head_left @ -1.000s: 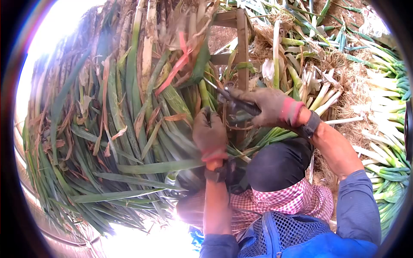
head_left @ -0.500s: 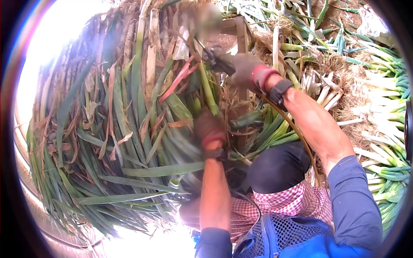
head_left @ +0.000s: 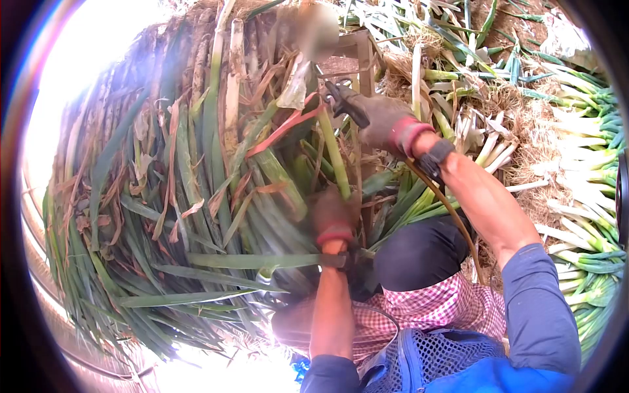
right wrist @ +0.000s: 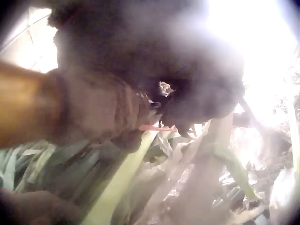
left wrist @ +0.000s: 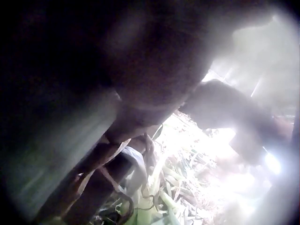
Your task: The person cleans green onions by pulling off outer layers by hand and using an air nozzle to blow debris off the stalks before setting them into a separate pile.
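Observation:
In the head view my gloved left hand (head_left: 334,213) is curled round the lower part of a green leek stalk (head_left: 336,154) that leans up and left. My gloved right hand (head_left: 388,124) grips a dark-handled cutting tool (head_left: 348,103), its tip near the stalk's upper end. A red ribbon (head_left: 285,130) runs across the bundle just left of there. Through the right wrist camera, the dark glove (right wrist: 154,61) hangs above the pale green stalk (right wrist: 119,185) and ribbon (right wrist: 157,128). The left wrist view is mostly dark glove (left wrist: 154,56); its fingertips are unclear.
A large heap of leeks (head_left: 196,164) fills the left side. Behind the hands stands a wooden frame (head_left: 365,62). Loose leeks (head_left: 586,170) and roots lie along the right. A thin brown strand (head_left: 455,213) passes below the right forearm, beside a dark-covered knee (head_left: 419,255).
My right hand has risen with the tool and shifted left, then eased slightly right. My left hand has moved a little right and down, and the stalk's lower end has swung right.

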Demonstrator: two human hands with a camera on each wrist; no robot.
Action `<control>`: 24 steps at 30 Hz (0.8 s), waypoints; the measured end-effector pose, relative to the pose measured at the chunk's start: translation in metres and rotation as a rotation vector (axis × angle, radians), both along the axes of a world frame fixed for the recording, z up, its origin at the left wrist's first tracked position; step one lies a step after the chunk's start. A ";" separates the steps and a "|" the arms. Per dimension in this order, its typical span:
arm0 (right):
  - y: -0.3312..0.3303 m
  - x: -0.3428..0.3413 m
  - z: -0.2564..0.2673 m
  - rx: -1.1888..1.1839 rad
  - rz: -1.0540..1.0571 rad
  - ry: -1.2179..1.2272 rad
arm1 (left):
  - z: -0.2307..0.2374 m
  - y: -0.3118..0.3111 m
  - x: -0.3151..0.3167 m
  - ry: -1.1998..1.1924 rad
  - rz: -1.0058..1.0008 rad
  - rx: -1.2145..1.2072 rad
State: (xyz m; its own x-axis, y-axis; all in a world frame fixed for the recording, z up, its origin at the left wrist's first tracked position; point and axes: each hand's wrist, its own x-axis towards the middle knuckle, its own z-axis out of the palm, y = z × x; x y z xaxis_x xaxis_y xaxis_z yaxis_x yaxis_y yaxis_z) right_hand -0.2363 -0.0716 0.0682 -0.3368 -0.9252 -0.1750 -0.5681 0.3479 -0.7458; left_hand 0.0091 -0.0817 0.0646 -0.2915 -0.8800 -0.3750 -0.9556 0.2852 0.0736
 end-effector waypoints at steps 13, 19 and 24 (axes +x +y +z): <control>0.070 0.015 0.005 -0.034 0.028 0.005 | -0.009 0.020 0.000 0.037 -0.005 0.002; 0.100 0.022 0.013 -0.062 0.182 -0.024 | -0.023 0.031 0.011 0.158 -0.059 -0.099; 0.137 0.008 0.009 -0.009 0.176 -0.013 | -0.026 0.047 0.007 0.234 -0.093 -0.115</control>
State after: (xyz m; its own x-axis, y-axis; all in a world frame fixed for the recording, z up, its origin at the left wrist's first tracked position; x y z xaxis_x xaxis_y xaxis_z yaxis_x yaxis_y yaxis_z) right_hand -0.2279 0.0651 0.0774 -0.1670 -0.9713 -0.1694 -0.6097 0.2367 -0.7565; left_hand 0.0165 -0.0346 0.0388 -0.4399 -0.8783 -0.1874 -0.8858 0.3901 0.2513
